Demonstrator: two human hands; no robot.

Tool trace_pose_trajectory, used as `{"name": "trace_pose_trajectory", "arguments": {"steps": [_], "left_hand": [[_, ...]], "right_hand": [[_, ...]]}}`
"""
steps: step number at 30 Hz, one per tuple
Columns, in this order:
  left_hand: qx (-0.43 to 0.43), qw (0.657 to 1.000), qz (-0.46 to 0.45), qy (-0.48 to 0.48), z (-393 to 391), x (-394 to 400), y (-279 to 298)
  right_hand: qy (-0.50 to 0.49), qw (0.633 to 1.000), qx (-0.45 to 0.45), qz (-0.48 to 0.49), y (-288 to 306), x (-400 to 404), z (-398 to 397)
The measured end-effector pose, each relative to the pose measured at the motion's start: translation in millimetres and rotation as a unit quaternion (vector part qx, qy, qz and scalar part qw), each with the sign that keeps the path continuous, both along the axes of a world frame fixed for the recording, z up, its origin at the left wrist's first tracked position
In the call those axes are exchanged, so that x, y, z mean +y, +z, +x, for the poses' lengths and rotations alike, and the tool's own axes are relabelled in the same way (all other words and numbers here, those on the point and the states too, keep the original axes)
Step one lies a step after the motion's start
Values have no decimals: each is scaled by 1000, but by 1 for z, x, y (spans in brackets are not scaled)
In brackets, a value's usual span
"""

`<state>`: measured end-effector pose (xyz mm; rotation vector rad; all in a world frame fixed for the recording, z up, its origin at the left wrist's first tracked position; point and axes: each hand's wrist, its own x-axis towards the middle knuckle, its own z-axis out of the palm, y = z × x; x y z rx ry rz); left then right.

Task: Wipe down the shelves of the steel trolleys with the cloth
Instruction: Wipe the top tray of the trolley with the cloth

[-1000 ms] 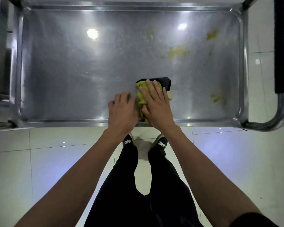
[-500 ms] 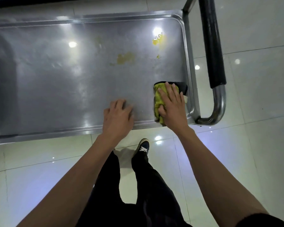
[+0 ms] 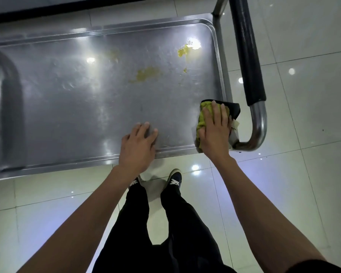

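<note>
Steel shelf (image 3: 87, 107) — right hand (image 3: 215, 131) pressing cloth (image 3: 202, 115)

Glossy pale tile floor (image 3: 303, 174) w/ thin grout lines, ceiling-light reflections; dark strip (image 3: 47, 11) along far edge.

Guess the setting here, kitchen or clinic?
Can't tell which. Probably an institutional service area: a steel trolley shelf with a padded push handle on glossy floor tiles, yellowish stains being wiped with a cloth. That suits catering, but it's a guess.
</note>
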<state>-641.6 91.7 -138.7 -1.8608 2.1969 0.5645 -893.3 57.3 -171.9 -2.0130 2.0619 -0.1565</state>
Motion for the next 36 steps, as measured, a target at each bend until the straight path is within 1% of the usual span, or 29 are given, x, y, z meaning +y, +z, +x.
{"name": "trace_pose_trajectory", "arguments": {"steps": [3,6,8,9,11,14,16,18,20,22,24,27,30,33,36], "left_hand": [[17,1000,9,-3,4,-3,2],[90,995,32,24,19,-15,6],[134,990,24,46,41,-26,10],[129,990,0,51,56,-31,11],[83,993,-50,74,89,-40,10],[25,990,-60,123,133,-49,4],[31,990,-52,127,154,-47,0],[43,992,-59,102,165,-41,-5],[34,994,-77,71,170,-32,-9],[42,993,-96,60,174,-28,-13],[42,993,-93,52,179,-28,-15],[28,996,-74,47,179,-31,-13],[28,995,-78,50,173,-37,-8],[34,994,-87,60,166,-44,-5],[18,992,-88,90,154,-51,-1]], "right_hand": [[27,1000,-7,-2,2,-5,23],[45,999,-25,-4,4,-13,51],[52,998,-33,-7,4,-19,73],[54,998,-38,-10,5,-23,85],[56,996,-65,-12,4,-31,108],[80,991,-105,-9,3,-44,147],[107,988,-112,-7,3,-53,177],[133,984,-115,-5,4,-63,209],[165,980,-112,2,5,-73,242],[204,973,-107,14,5,-84,271],[237,965,-108,18,6,-95,292],[257,960,-107,15,7,-104,299],[260,959,-112,2,7,-105,290],[241,962,-125,-8,4,-108,279],[214,968,-132,-12,2,-113,256]]}}
